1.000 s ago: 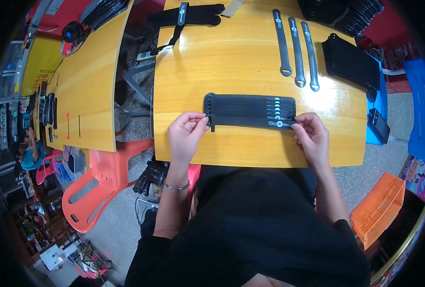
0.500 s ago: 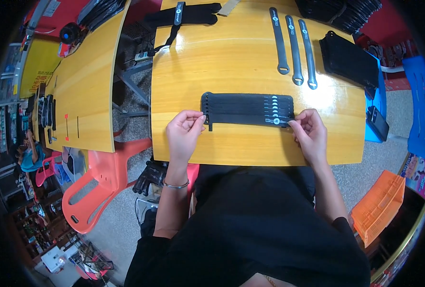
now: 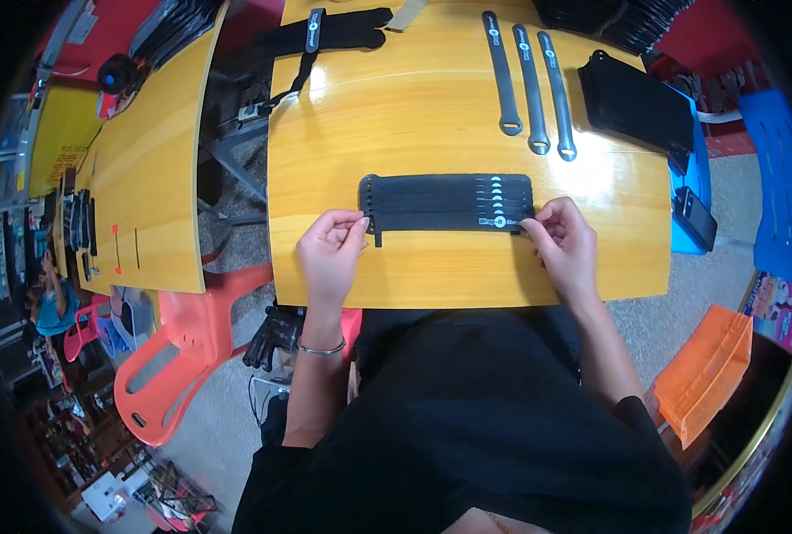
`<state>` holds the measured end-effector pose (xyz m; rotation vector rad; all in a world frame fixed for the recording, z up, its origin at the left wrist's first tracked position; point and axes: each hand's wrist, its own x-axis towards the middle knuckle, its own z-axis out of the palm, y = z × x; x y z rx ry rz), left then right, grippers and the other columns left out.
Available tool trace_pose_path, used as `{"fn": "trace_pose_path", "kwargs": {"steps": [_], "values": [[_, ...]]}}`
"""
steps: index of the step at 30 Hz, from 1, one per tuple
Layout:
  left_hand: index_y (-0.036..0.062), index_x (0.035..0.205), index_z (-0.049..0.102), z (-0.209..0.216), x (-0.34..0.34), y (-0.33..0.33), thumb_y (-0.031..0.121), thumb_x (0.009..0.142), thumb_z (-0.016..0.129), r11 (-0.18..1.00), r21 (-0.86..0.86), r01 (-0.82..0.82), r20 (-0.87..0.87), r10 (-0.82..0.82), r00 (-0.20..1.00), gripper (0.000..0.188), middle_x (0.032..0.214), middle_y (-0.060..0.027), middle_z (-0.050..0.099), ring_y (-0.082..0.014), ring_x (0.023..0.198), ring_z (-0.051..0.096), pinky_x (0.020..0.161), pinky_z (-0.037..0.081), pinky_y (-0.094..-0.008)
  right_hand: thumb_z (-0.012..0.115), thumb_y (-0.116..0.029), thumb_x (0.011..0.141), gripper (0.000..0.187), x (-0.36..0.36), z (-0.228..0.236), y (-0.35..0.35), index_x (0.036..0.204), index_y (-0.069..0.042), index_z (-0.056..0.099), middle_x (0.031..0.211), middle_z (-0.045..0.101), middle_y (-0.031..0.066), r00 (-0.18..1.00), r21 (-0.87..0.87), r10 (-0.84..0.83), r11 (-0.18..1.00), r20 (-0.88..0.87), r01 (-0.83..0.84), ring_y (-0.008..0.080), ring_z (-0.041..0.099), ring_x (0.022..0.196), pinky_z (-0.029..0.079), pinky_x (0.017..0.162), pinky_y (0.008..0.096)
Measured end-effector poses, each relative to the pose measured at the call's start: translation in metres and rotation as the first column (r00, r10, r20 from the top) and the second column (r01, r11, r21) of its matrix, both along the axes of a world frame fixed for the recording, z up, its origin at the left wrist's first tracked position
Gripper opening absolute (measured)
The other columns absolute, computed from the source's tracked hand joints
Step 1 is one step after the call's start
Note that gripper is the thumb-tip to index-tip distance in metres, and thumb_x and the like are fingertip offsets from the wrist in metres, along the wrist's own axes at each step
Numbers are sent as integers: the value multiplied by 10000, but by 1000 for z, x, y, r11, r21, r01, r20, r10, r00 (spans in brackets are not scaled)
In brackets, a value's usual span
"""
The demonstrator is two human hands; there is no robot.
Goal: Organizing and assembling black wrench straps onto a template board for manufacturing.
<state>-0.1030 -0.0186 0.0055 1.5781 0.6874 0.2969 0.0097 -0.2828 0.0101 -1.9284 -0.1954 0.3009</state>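
Note:
A row of overlapping black straps [image 3: 422,191] lies across the wooden table in front of me, their left ends with slots and pale printed marks toward the right. My left hand [image 3: 329,254], with a bangle on its wrist, pinches the left end of the nearest strap [image 3: 431,221]. At the other end of that strap, my right hand [image 3: 563,251] has thumb and forefinger closed on its tip. A small dark tab [image 3: 378,238] sticks out below the row beside the left fingers. Beyond the row, three grey straps [image 3: 529,84] with looped ends lie side by side.
A black stack [image 3: 636,102] sits at the far right of the table [image 3: 387,267], near a blue bin [image 3: 685,236] carrying a dark phone-like device [image 3: 696,218]. Far left lies a black bundle with a grey strap [image 3: 314,31]. A red chair [image 3: 182,347] and orange crate [image 3: 703,374] flank me.
The whole view has shifted slightly, so the table and everything on it appear a little farther left. Both hands keep their pinch at the nearest strap's ends.

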Motion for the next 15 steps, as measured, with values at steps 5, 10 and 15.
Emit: {"fn": "trace_pose_path", "kwargs": {"steps": [5, 10, 15], "values": [[1, 885, 604, -4, -1, 1, 18, 831, 634, 1000, 12, 1, 13, -1, 1000, 64, 732, -17, 612, -42, 575, 564, 506, 436, -155, 698, -49, 785, 167, 0, 1, 1, 803, -17, 535, 666, 588, 11, 1000, -49, 14, 999, 20, -13, 51, 565, 596, 462, 531, 190], [2, 887, 603, -3, -1, 0, 19, 833, 632, 1000, 22, 4, 17, -4, 1000, 64, 733, -16, 612, -40, 574, 563, 501, 430, -150, 700, -47, 778, 163, 0, 1, 1, 800, -10, 543, 666, 595, 24, 999, -69, 8, 998, 44, -5, 57, 570, 590, 468, 532, 195], [1, 892, 604, -5, -1, 1, 20, 833, 633, 1000, 25, 0, 14, 0, 1000, 68, 739, -16, 612, -39, 571, 560, 499, 427, -151, 700, -47, 778, 164, 0, 0, 1, 800, -4, 543, 671, 597, 31, 999, -68, 4, 998, 36, -2, 65, 580, 590, 472, 534, 200]]}}
